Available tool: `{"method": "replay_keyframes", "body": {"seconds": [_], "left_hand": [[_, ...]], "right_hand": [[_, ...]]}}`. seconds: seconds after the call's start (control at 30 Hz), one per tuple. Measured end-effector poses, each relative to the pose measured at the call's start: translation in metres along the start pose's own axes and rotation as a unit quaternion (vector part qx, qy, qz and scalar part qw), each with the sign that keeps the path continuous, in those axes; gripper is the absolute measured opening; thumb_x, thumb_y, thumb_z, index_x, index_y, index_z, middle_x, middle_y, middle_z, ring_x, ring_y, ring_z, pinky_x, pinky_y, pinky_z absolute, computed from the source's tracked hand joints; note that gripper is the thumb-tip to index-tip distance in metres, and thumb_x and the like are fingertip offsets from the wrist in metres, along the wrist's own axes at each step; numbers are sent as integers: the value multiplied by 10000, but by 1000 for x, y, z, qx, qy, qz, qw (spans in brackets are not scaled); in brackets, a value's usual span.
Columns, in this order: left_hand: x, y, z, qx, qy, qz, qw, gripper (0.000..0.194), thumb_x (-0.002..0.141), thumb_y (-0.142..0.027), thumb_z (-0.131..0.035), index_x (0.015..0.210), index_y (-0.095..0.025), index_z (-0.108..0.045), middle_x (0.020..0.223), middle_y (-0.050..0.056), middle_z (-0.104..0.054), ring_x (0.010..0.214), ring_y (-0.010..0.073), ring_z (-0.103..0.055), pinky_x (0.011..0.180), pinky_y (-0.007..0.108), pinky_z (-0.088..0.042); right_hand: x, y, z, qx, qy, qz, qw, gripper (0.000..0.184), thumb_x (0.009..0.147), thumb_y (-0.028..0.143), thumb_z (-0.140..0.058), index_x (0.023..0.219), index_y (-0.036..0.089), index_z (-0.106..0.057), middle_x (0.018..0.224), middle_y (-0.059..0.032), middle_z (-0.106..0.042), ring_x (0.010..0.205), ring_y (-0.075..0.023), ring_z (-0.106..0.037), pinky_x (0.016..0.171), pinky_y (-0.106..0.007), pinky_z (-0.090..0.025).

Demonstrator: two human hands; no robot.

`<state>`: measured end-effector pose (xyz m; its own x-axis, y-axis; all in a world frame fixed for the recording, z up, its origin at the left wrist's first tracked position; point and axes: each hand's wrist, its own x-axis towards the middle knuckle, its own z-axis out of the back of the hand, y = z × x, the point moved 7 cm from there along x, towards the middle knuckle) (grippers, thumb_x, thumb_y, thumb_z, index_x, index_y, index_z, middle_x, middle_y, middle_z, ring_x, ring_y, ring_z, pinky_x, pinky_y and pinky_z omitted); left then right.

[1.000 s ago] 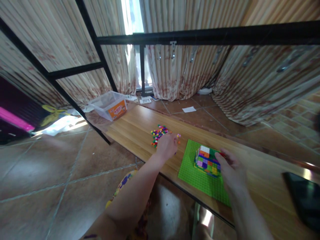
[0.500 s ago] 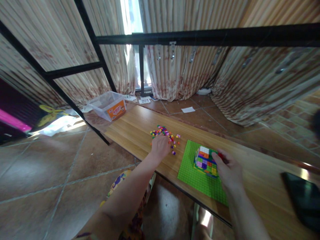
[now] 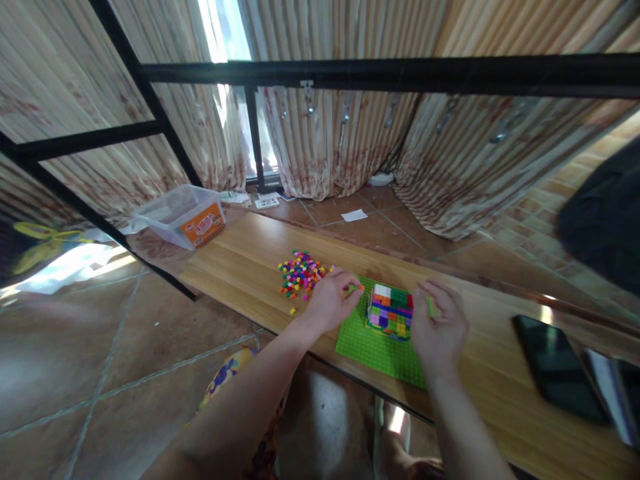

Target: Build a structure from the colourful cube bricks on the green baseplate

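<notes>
My left hand (image 3: pixel 334 298) hovers at the left edge of the green studded baseplate (image 3: pixel 357 340). Its thumb and index finger are pinched on a tiny orange toy brick (image 3: pixel 361 287). On the plate stands a block of multicoloured toy bricks (image 3: pixel 390 312), with white, green, red, blue, purple and yellow ones on view. My right hand (image 3: pixel 443 323) is beside the right side of this block, fingers curled in towards the thumb. Whatever it may hold is hidden. Loose coloured bricks (image 3: pixel 301 272) lie in a pile left of the plate, beyond my left hand.
A clear plastic box (image 3: pixel 173 210) with an orange label stands at the far left end of the wooden table (image 3: pixel 250 260). On the right lies a black phone-like slab (image 3: pixel 557 367). A black metal rail (image 3: pixel 350 73) crosses beyond the table before striped curtains (image 3: pixel 345 147).
My left hand has moved right from the loose pile to the plate's edge, bringing a small brick. My right hand has drawn off the block's top. The view has shifted right.
</notes>
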<state>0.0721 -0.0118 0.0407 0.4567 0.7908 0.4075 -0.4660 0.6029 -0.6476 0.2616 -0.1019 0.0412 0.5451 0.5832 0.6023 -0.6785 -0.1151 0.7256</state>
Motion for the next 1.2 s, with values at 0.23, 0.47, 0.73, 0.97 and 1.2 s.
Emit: {"method": "replay_keyframes", "body": {"seconds": [0.23, 0.47, 0.73, 0.97, 1.2], "left_hand": [[-4, -37, -16, -62, -3, -62, 996, 160, 915, -271, -543, 943, -174, -667, 999, 69, -642, 988, 156, -605, 909, 287, -486], [-5, -41, -20, -77, -13, -68, 995, 162, 912, -248, -542, 976, -181, -675, 1057, 79, -659, 1050, 169, -610, 945, 300, -495], [-5, -37, -26, -169, 13, -63, 983, 198, 895, -187, -540, 1037, -172, -677, 996, 66, -725, 939, 163, -663, 884, 307, -530], [-4, -30, -27, -153, 20, -36, 987, 201, 873, -154, -535, 988, -186, -697, 971, 50, -727, 911, 164, -661, 865, 300, -523], [-6, -17, -34, -68, 53, 17, 996, 166, 854, -178, -572, 901, -180, -732, 881, 43, -716, 827, 161, -643, 779, 274, -500]], "right_hand": [[-6, 19, -11, 22, 103, 25, 994, 257, 888, 411, -575, 804, 209, -711, 860, -51, -657, 829, -193, -616, 781, -342, -487], [-11, 15, -21, 65, 180, -3, 982, 264, 882, 435, -580, 790, 225, -710, 855, -39, -655, 833, -192, -611, 769, -337, -482], [-11, 21, -19, 41, 189, 62, 979, 231, 908, 385, -564, 898, 222, -728, 957, -66, -676, 912, -212, -618, 844, -401, -487], [-9, 26, -15, -19, 172, 113, 978, 236, 923, 352, -541, 937, 211, -730, 999, -84, -691, 954, -225, -614, 877, -421, -481], [3, -2, 7, -14, 77, -2, 997, 297, 913, 400, -533, 871, 179, -726, 886, -76, -711, 849, -211, -646, 797, -362, -503]]}}
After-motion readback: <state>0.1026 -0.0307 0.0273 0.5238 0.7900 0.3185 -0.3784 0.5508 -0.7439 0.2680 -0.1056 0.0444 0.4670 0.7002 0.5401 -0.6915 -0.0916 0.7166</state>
